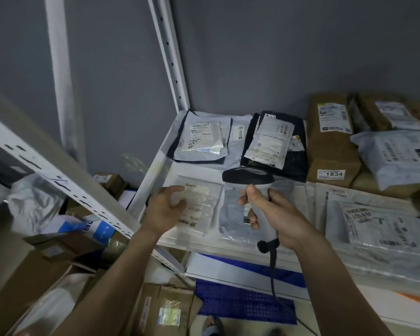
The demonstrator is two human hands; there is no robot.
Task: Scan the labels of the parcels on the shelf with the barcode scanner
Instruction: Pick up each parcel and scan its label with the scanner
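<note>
Here the white shelf (298, 259) carries about 8 parcels, and the clear parcel (199, 209) at its front left corner lies directly under the left hand (164, 210), whose relaxed, uncurled fingers (177, 190) rest on the label (197, 202). The label's long axis runs away from the person, just left of the right hand (274, 217). That hand clenches the barcode scanner (249, 187), head angled beyond the fingertips; blur hides the print.

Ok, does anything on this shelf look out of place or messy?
Mostly tidy. The label on the black parcel at the back sits askew and crinkled, its print facing away, so the scanner may need another angle. No damage is visible.
</note>
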